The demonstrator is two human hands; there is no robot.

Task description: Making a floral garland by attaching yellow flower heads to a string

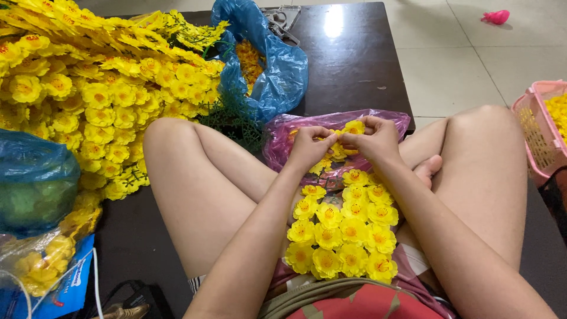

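Observation:
My left hand (308,146) and my right hand (377,139) meet fingertip to fingertip over an open pink plastic bag (283,131). Together they pinch a small yellow artificial flower (355,127) and its neighbours at the top of a flower branch (342,230). That branch lies along my lap, packed with several yellow blossoms with orange centres. I sit cross-legged, knees spread to both sides. Loose yellow flowers show inside the pink bag under my fingers.
A big heap of finished yellow flower branches (88,82) fills the left. A blue plastic bag (274,65) of flowers lies on a dark table (354,53). A pink basket (540,133) stands at right, more bags (35,183) at lower left.

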